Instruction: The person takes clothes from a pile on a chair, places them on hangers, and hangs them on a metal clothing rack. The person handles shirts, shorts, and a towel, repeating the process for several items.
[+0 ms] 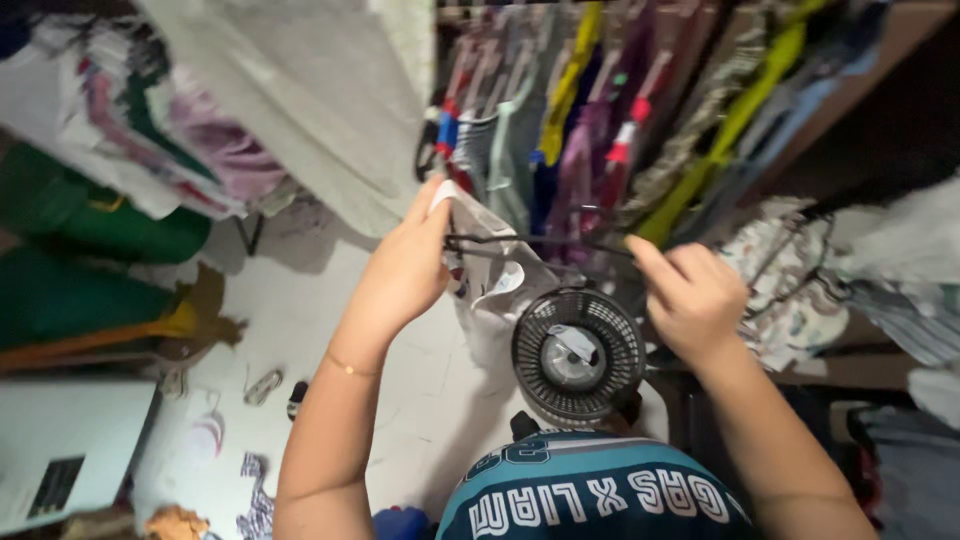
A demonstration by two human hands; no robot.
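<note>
Black hanger (540,241) with pale, perhaps printed garment (487,262), gripped by both hands (405,265) (690,295).

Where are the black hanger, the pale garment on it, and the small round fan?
black hanger (540,240), head view, on the middle of its thin bar between the two hands.
pale garment (495,285), head view, on the cloth hanging below the bar.
round fan (578,355), head view, on its black grille.

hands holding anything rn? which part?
Yes. Left hand grips one end of a dark clothes hanger together with the edge of the pale garment on it; right hand pinches the hanger's other end.
</note>
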